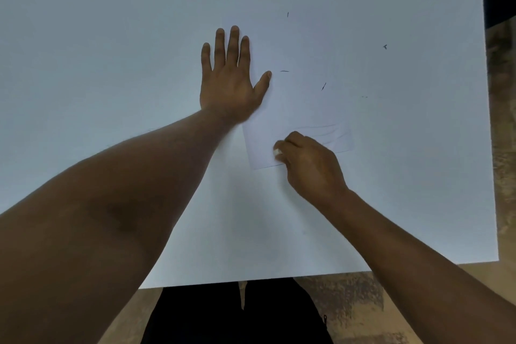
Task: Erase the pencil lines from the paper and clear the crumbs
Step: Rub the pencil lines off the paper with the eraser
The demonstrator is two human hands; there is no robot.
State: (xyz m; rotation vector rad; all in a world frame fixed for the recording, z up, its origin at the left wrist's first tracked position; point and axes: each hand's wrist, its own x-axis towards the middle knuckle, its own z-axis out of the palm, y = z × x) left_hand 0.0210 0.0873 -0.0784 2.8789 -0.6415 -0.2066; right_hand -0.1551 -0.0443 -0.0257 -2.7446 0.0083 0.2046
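White desk [111,36] fills most of the view, and the paper [301,98] lies on it just right of centre, faintly wrinkled near its lower edge. At the sheet's 6 o'clock the right hand [310,167] pinches a small white eraser [277,152] against it. At 9 o'clock the left hand [229,84] presses flat, fingers spread. Dark crumbs [324,86] scatter toward 1 and 3 o'clock.

White paper [304,109] with dark crumbs [323,86] on a white table [111,36]; white eraser [277,152]; mottled tan floor [502,120].
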